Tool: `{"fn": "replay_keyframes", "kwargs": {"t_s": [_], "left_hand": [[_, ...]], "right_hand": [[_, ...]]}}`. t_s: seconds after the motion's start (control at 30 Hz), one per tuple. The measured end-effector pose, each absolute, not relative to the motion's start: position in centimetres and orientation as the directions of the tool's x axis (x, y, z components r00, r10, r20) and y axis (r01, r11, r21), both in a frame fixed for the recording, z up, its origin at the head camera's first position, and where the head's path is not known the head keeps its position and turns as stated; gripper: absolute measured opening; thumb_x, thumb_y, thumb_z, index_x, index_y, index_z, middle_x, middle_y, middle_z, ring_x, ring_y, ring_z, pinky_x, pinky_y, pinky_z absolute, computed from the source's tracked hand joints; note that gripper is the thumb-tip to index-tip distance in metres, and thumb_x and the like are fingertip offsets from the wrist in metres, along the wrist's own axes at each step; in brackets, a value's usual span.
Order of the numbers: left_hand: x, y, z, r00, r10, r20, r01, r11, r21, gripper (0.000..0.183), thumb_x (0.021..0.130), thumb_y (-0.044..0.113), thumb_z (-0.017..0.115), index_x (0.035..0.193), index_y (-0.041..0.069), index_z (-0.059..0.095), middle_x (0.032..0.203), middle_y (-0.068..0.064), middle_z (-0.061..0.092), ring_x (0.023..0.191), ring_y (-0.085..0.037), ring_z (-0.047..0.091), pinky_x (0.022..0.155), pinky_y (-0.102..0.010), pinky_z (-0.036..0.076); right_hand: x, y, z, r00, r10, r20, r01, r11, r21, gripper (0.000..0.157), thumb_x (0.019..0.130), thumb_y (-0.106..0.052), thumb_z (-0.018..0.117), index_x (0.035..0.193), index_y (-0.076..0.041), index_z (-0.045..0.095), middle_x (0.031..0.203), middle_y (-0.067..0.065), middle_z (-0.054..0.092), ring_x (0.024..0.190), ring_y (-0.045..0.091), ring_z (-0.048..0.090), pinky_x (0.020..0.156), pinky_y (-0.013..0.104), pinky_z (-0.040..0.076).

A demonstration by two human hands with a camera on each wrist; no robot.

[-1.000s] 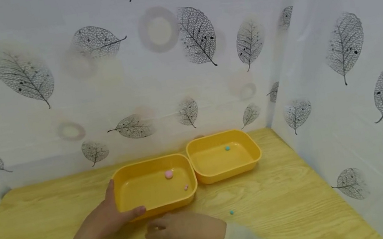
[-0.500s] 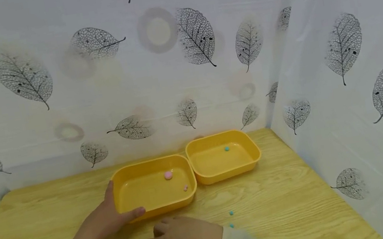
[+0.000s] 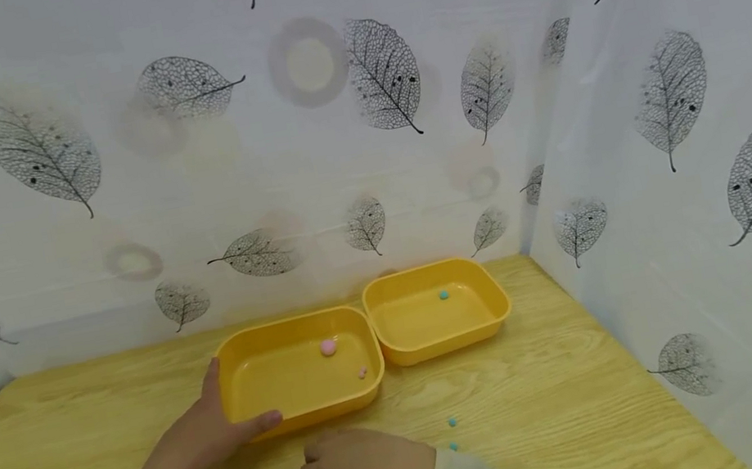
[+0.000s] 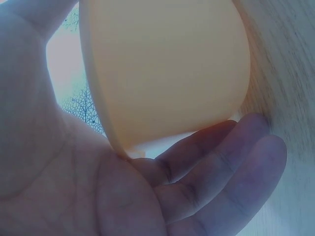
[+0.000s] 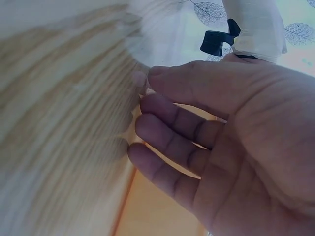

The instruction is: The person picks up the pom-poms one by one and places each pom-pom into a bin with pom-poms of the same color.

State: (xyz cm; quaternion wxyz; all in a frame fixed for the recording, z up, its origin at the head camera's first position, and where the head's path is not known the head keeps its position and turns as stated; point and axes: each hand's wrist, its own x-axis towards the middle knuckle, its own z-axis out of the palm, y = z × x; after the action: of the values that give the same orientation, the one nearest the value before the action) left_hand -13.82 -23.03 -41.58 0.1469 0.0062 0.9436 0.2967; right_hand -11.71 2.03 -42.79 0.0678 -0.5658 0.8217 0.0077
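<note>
Two yellow plastic trays stand side by side at the back of the table. The left tray [image 3: 302, 371] holds a pink ball [image 3: 328, 347] and a smaller pink piece [image 3: 362, 372]. My left hand [image 3: 193, 435] grips this tray's left end, thumb along the near side, fingers round the far side. In front of it my right hand [image 3: 370, 464] is down at the tabletop with curled fingers. In the right wrist view a small pale pink bead [image 5: 139, 78] shows at the thumb tip, apparently pinched; the index fingertip is mostly hidden.
The right tray [image 3: 442, 340] touches the left one and holds a blue bead [image 3: 443, 295]. Two more blue beads, the farther bead [image 3: 452, 422] and the nearer bead [image 3: 453, 446], lie by my right sleeve. A leaf-patterned sheet [image 3: 304, 163] borders the wooden table [image 3: 554, 404].
The right hand's fingers have drawn in and it has shifted slightly to the right. A second blue bead has come into view beside the right sleeve. The left hand keeps its grip.
</note>
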Motion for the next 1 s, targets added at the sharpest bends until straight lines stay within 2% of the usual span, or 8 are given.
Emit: {"fn": "replay_keyframes", "kwargs": {"t_s": [0.23, 0.37, 0.67, 0.77, 0.9, 1.0], "left_hand": [[-13.59, -22.98, -41.45, -0.957, 0.093, -0.274, -0.078, 0.830, 0.553, 0.139, 0.084, 0.075, 0.068, 0.159, -0.004, -0.019, 0.150, -0.045, 0.036, 0.114, -0.042, 0.063, 0.092, -0.058, 0.052], [-13.54, -22.98, -41.61, -0.955, 0.089, -0.282, -0.084, 0.832, 0.548, 0.140, 0.084, 0.076, 0.067, 0.158, -0.006, -0.020, 0.151, -0.046, 0.033, 0.118, -0.047, 0.061, 0.094, -0.060, 0.051], [-13.38, -22.99, -41.44, -0.951, 0.089, -0.295, -0.093, 0.829, 0.551, 0.140, 0.084, 0.076, 0.066, 0.158, -0.004, -0.021, 0.151, -0.046, 0.033, 0.118, -0.047, 0.061, 0.094, -0.060, 0.051], [-13.41, -22.94, -41.30, -0.949, 0.086, -0.305, -0.100, 0.831, 0.547, 0.141, 0.084, 0.078, 0.065, 0.158, -0.004, -0.022, 0.153, -0.046, 0.030, 0.122, -0.052, 0.058, 0.095, -0.062, 0.050], [-13.58, -22.92, -41.30, -0.945, 0.080, -0.317, -0.110, 0.835, 0.539, 0.142, 0.084, 0.079, 0.064, 0.157, -0.005, -0.025, 0.154, -0.047, 0.025, 0.130, -0.059, 0.049, 0.098, -0.064, 0.047], [-13.69, -22.92, -41.37, -0.945, 0.077, -0.318, -0.114, 0.835, 0.539, 0.143, 0.084, 0.079, 0.064, 0.157, -0.004, -0.026, 0.155, -0.047, 0.023, 0.132, -0.059, 0.047, 0.099, -0.065, 0.046]], "right_hand": [[-11.50, 1.65, -42.90, -0.379, -0.908, -0.180, -0.915, 0.396, -0.074, 0.004, 0.101, -0.027, 0.069, 0.100, -0.029, 0.072, 0.083, -0.018, 0.054, 0.072, -0.004, 0.045, 0.071, 0.009, 0.039], [-11.38, 1.64, -42.94, -0.380, -0.905, -0.192, -0.914, 0.399, -0.072, 0.003, 0.100, -0.027, 0.071, 0.099, -0.030, 0.072, 0.081, -0.018, 0.052, 0.071, -0.004, 0.044, 0.069, 0.009, 0.038], [-11.39, 1.72, -43.30, -0.373, -0.912, -0.171, -0.917, 0.391, -0.080, 0.006, 0.099, -0.026, 0.071, 0.103, -0.030, 0.074, 0.086, -0.019, 0.058, 0.075, -0.006, 0.048, 0.072, 0.008, 0.040], [-11.49, 1.85, -43.36, -0.373, -0.914, -0.157, -0.915, 0.391, -0.101, 0.007, 0.100, -0.025, 0.070, 0.102, -0.029, 0.074, 0.088, -0.019, 0.060, 0.077, -0.007, 0.050, 0.074, 0.007, 0.041], [-11.66, 2.10, -43.20, -0.374, -0.917, -0.138, -0.917, 0.387, -0.091, 0.006, 0.101, -0.025, 0.068, 0.098, -0.028, 0.073, 0.086, -0.019, 0.057, 0.074, -0.007, 0.048, 0.071, 0.007, 0.041], [-11.81, 2.29, -42.98, -0.378, -0.916, -0.132, -0.918, 0.389, -0.073, 0.012, 0.103, -0.025, 0.065, 0.093, -0.027, 0.069, 0.081, -0.017, 0.052, 0.070, -0.004, 0.045, 0.067, 0.010, 0.039]]}}
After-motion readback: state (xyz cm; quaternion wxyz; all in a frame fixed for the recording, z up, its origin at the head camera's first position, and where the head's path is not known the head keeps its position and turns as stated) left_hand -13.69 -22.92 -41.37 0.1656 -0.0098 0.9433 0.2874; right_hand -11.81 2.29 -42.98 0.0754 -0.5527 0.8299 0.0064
